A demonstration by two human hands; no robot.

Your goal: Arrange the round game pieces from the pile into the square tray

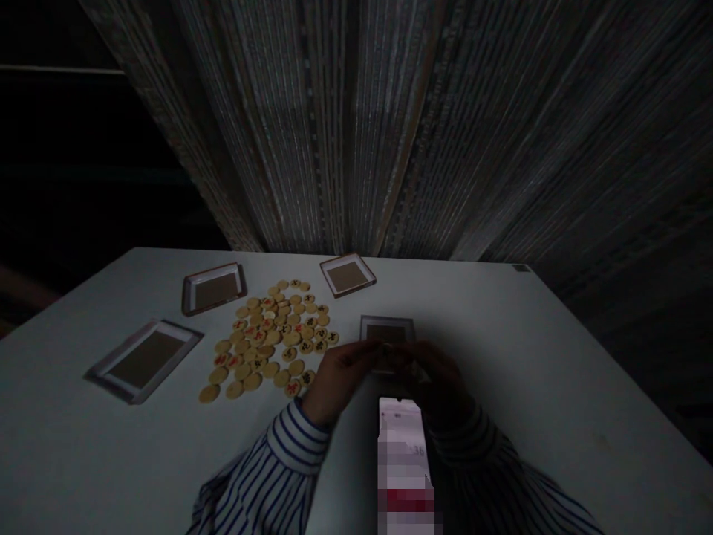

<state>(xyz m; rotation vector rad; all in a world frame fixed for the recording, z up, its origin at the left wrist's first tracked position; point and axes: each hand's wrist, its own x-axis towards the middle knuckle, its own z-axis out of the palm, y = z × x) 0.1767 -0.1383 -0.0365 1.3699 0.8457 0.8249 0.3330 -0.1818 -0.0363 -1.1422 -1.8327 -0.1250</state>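
My left hand (339, 377) and my right hand (445, 383) meet at the fingertips over a small shallow box (388, 321) with a pale rim and a brown bottom. The fingers of both are closed in a pinch. Whatever is between them is too dark and small to make out. To the left of my left hand lies a loose heap of round wooden Chinese chess pieces (270, 336), some face up with red or black characters. A lit phone (402, 431) lies on the table between my forearms.
Three more shallow boxes stand around the pieces: one at the near left (119, 355), one at the far left (186, 291) and one at the back (328, 275). Behind the white table (535, 371) hangs a striped curtain (379, 126). The room is dim.
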